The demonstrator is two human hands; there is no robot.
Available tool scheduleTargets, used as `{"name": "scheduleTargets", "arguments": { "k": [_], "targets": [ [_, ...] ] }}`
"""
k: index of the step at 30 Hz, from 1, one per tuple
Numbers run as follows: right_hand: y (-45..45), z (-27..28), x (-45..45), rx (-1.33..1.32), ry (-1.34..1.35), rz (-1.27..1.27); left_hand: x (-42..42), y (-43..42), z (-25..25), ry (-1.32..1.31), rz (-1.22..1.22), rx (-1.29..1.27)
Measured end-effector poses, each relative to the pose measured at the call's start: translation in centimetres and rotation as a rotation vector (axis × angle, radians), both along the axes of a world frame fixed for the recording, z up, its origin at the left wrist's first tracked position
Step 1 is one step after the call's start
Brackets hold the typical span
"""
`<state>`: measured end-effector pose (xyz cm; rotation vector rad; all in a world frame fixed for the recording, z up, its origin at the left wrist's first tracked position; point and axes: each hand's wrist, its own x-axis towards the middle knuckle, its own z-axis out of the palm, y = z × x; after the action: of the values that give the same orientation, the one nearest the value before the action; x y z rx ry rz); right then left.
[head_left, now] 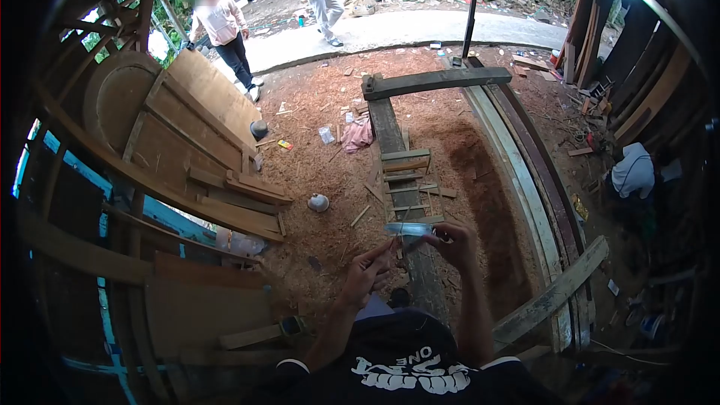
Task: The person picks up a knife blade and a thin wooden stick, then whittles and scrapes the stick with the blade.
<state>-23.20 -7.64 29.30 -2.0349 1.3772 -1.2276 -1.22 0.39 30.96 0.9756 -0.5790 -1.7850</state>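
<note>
Two-handed hold, just below centre toward 5 o'clock, on a glossy, pale-blue roll (409, 229), possibly tape; blur leaves its kind uncertain. Right hand (454, 245): grip closed on the roll's 3 o'clock end, thumb against bent fingers, seemingly to steady the thin disc edge-on. Left hand (369, 274): grip drawn closed, fingertips at the roll's near 8 o'clock edge; what they pinch, cannot tell. Both hands are raised in front of the chest, probably for a closer look at fine work. Behind the roll, a narrow, weathered bench (388, 124) runs toward 12 o'clock, with short wood strips (406, 155) laid crosswise, perhaps to keep them within reach. At 3 to 4 o'clock, long boards (525, 195), pale and dark red, lie side by side, straight-edged. Crumpled pink cloth (358, 135) near 12 o'clock; curly, reddish-tan shavings (296, 169) carpet the ground. Smooth arched wooden panel (124, 97) at 10 o'clock.
</note>
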Motion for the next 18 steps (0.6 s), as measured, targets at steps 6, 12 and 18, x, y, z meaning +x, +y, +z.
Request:
{"name": "scheduleTargets", "arguments": {
  "k": [6, 12, 18],
  "targets": [
    [2.0, 0.7, 2.4, 0.053, 0.036, 0.011, 0.0, -0.5, -0.1, -0.068, -0.019, 0.0],
    [1.9, 0.5, 1.9, -0.095, 0.042, 0.129, -0.9, -0.2, -2.1, -0.022, -0.076, 0.024],
    [0.2, -0.1, -3.4, -0.073, 0.116, -0.147, 0.0, 0.3, 0.6, -0.061, -0.184, -0.003]
  ]
}}
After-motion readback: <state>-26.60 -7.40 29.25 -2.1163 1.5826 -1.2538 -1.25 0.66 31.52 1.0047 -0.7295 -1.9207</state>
